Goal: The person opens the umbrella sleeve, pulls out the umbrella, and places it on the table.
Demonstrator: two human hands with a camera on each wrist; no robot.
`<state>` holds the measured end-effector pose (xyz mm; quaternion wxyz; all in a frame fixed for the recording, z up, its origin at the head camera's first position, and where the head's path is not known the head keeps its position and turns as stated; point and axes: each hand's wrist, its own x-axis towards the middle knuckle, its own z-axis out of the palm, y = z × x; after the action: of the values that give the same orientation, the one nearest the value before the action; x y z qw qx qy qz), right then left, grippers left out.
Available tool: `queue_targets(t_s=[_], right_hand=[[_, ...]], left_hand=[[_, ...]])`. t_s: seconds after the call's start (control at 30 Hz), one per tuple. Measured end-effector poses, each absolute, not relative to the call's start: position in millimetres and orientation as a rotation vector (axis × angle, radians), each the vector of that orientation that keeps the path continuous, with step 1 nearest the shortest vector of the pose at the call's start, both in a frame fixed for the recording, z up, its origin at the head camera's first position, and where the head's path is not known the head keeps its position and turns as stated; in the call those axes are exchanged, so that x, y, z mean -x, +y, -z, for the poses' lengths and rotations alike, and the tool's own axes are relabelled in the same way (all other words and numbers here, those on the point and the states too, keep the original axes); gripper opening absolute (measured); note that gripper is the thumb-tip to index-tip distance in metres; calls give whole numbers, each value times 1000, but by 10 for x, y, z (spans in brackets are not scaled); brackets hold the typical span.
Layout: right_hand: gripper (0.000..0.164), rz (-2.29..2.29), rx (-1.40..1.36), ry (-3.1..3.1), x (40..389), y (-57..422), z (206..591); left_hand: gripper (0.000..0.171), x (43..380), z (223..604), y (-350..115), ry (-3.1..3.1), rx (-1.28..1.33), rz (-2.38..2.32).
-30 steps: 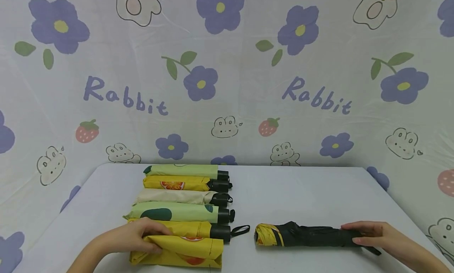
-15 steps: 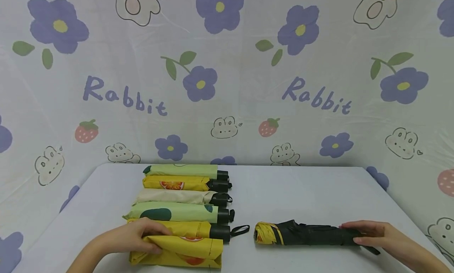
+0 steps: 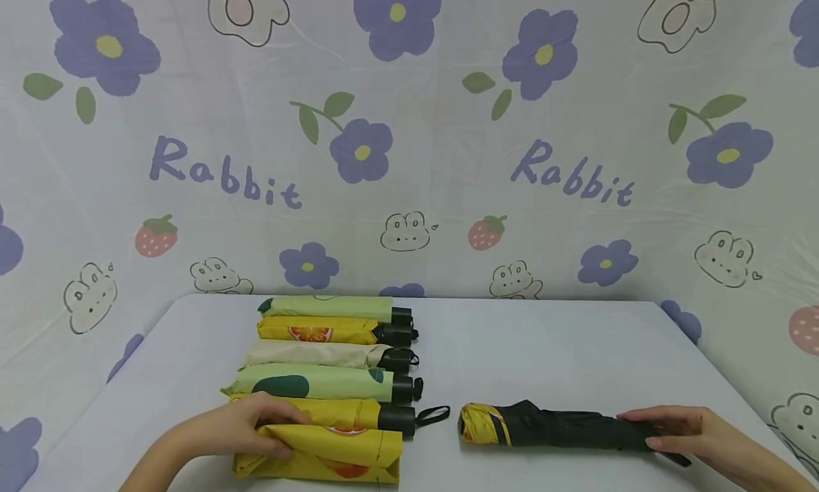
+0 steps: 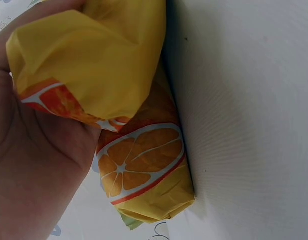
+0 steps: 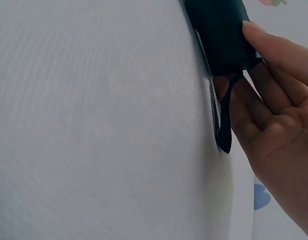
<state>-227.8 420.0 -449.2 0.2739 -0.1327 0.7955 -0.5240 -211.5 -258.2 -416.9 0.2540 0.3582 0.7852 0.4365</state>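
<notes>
My left hand (image 3: pixel 262 424) grips a yellow umbrella sleeve (image 3: pixel 345 449) printed with orange slices, at the near left of the table. No handle shows at the sleeve's right end. In the left wrist view the sleeve (image 4: pixel 93 60) bulges between thumb and fingers, with a yellow umbrella (image 4: pixel 143 170) close behind it. My right hand (image 3: pixel 697 435) holds a folded umbrella (image 3: pixel 563 428), black with a yellow end pointing left, by its handle. In the right wrist view the thumb and fingers pinch the black handle (image 5: pixel 219 40), and a wrist strap (image 5: pixel 224 115) hangs from it.
Several sleeved folding umbrellas lie in a row at left, handles to the right: the nearest yellow one (image 3: pixel 345 412), green (image 3: pixel 339 384), beige (image 3: pixel 313 353), yellow (image 3: pixel 345 328) and green (image 3: pixel 333 307). A printed cloth (image 3: pixel 422 122) hangs behind the white table (image 3: pixel 544 350).
My right hand has shifted slightly right and toward the near edge, and the black umbrella's handle end has moved with it. The left hand and sleeve look the same.
</notes>
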Motion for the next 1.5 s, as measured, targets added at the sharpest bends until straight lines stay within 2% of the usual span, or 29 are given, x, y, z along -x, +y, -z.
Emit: queue_targets(t_s=[0.47,0.97,1.23,1.5], right_hand=[[48,1281,217,2313,2259,4146,4467],[48,1346,301,2273,2246,4101,4346],[48,1327,231,2434,2249,3850,4213],[42,1407,348,2533,2288,3546,4158]], left_hand=[[34,2099,4162,-2593,2140,-971,-1183],[34,2101,4002,-2591,2091,-951,-1309],[32,2184,3941,-2568,2423,-975,-1275],[33,2221,4010,-2566,2521,-990,-1251]])
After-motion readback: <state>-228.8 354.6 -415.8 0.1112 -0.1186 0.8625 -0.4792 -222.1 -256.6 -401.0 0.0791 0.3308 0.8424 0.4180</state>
